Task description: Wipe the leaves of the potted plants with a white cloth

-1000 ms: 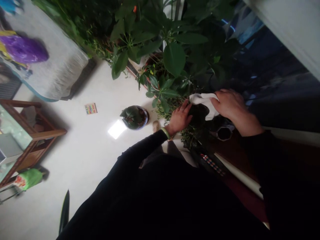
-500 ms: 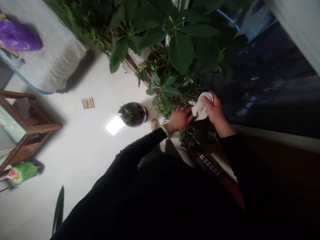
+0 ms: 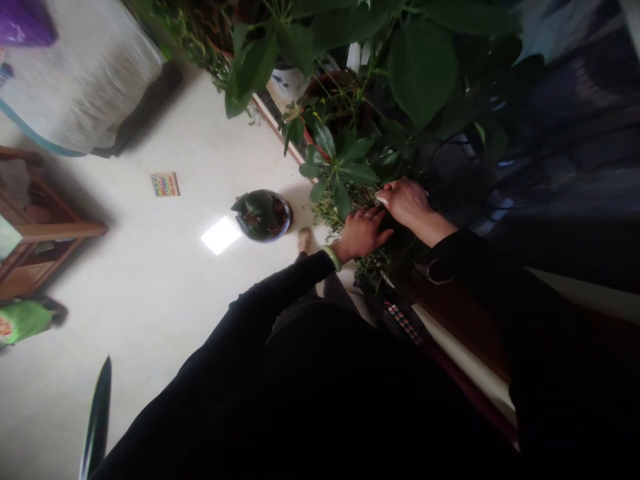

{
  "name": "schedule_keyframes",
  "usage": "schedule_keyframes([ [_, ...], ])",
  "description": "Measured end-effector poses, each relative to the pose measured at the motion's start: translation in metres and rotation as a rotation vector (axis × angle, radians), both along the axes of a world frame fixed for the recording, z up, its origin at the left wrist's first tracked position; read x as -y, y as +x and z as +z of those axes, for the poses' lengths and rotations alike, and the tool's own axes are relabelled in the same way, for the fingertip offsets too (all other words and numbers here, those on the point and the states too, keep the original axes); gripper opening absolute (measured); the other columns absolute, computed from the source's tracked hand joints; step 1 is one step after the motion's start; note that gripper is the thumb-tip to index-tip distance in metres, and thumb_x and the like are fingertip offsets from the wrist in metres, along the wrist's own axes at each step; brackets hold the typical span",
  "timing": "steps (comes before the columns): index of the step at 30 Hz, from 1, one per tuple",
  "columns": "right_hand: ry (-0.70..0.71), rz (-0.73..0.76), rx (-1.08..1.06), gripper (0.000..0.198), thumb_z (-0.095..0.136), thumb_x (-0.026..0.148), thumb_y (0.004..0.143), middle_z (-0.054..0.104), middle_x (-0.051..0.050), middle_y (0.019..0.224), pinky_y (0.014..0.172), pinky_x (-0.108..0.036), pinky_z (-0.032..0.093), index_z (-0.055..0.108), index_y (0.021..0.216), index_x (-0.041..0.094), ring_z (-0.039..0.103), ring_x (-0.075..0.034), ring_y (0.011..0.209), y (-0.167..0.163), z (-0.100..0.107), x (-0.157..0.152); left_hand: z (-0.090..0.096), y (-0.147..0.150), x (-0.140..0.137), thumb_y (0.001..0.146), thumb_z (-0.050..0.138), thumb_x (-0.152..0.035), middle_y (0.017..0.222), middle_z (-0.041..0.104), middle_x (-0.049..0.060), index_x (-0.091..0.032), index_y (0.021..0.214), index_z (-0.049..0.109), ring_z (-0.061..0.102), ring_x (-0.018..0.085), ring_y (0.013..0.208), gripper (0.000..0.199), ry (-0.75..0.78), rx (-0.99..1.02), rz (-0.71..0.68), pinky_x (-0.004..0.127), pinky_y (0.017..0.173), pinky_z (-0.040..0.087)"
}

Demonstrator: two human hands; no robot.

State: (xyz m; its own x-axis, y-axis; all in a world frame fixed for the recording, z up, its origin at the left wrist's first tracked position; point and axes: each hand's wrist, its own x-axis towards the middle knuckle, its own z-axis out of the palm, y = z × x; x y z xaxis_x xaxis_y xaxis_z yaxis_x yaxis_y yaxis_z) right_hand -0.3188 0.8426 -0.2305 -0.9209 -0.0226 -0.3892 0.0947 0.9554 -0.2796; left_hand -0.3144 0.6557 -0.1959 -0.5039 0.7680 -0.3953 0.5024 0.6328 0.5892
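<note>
My left hand [image 3: 363,233], a pale green bangle [image 3: 331,258] at its wrist, lies over a small-leaved bushy plant [image 3: 327,212]. Its fingers stretch into the foliage and its thumb stands apart. Just beyond it, my right hand [image 3: 409,203] is closed and reaches down at the same plant. A small bit of white cloth [image 3: 383,198] shows at its fingertips; the rest is hidden by the hand. Glossy leaves of a larger plant [image 3: 345,167] hang close above both hands.
A potted plant [image 3: 263,217] stands on the pale floor left of my hands. Big leaves [image 3: 423,73] overhang the top. At the left are a wooden stand [image 3: 60,232], a plastic-covered piece [image 3: 95,73], a green bag [image 3: 25,321] and a small colourful square [image 3: 165,184].
My right hand has turned over and moved down to the plant, and the white cloth is now mostly hidden. My left hand stays almost in place. The view has shifted slightly.
</note>
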Motion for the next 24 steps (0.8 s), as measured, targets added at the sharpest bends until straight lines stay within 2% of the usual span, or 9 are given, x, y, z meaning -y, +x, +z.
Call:
schedule_keyframes([
  [3, 0.129, 0.106, 0.058, 0.034, 0.049, 0.022, 0.104, 0.075, -0.025, 0.126, 0.095, -0.046, 0.048, 0.081, 0.107, 0.011, 0.063, -0.036, 0.116, 0.011, 0.012, -0.007, 0.003, 0.000, 0.002, 0.113, 0.055, -0.049, 0.175, 0.051, 0.016, -0.013, 0.166, 0.054, 0.054, 0.040, 0.154, 0.064, 0.000, 0.020, -0.008, 0.056, 0.126, 0.047],
  [7, 0.138, 0.165, 0.013, 0.034, 0.049, 0.020, 0.103, 0.074, -0.021, 0.129, 0.094, -0.044, 0.045, 0.082, 0.110, 0.016, 0.060, -0.034, 0.118, 0.014, 0.022, -0.007, 0.002, 0.001, 0.002, 0.111, 0.059, -0.048, 0.173, 0.053, 0.016, -0.016, 0.164, 0.057, 0.054, 0.040, 0.154, 0.062, 0.026, 0.029, 0.003, 0.056, 0.125, 0.048],
  [13, 0.159, 0.096, 0.021, 0.039, 0.043, 0.023, 0.106, 0.075, -0.019, 0.122, 0.091, -0.043, 0.044, 0.081, 0.110, 0.017, 0.060, -0.032, 0.113, 0.006, 0.014, -0.001, -0.001, 0.001, 0.003, 0.111, 0.060, -0.048, 0.172, 0.056, 0.015, -0.017, 0.164, 0.058, 0.055, 0.039, 0.153, 0.061, 0.038, 0.036, 0.017, 0.055, 0.125, 0.048],
  [17, 0.192, 0.132, 0.053, 0.038, 0.045, 0.021, 0.106, 0.073, -0.020, 0.129, 0.093, -0.044, 0.043, 0.082, 0.116, 0.016, 0.059, -0.034, 0.117, 0.016, 0.024, -0.003, 0.000, 0.002, 0.003, 0.111, 0.059, -0.048, 0.172, 0.054, 0.016, -0.015, 0.164, 0.058, 0.052, 0.039, 0.156, 0.062, 0.051, 0.043, 0.006, 0.054, 0.126, 0.048],
  [20, 0.168, 0.091, 0.106, 0.038, 0.046, 0.021, 0.107, 0.071, -0.021, 0.136, 0.099, -0.045, 0.043, 0.081, 0.121, 0.015, 0.059, -0.035, 0.124, 0.013, 0.029, 0.001, 0.000, 0.002, 0.003, 0.111, 0.058, -0.048, 0.171, 0.055, 0.017, -0.013, 0.164, 0.058, 0.053, 0.040, 0.155, 0.063, 0.045, 0.040, 0.013, 0.056, 0.125, 0.048],
  [24, 0.120, 0.006, 0.120, 0.035, 0.047, 0.025, 0.107, 0.074, -0.020, 0.133, 0.101, -0.046, 0.045, 0.080, 0.113, 0.017, 0.061, -0.036, 0.125, 0.003, 0.020, 0.005, 0.001, 0.001, 0.003, 0.111, 0.058, -0.048, 0.170, 0.057, 0.017, -0.015, 0.164, 0.058, 0.054, 0.040, 0.154, 0.062, 0.037, 0.036, 0.006, 0.056, 0.125, 0.048],
])
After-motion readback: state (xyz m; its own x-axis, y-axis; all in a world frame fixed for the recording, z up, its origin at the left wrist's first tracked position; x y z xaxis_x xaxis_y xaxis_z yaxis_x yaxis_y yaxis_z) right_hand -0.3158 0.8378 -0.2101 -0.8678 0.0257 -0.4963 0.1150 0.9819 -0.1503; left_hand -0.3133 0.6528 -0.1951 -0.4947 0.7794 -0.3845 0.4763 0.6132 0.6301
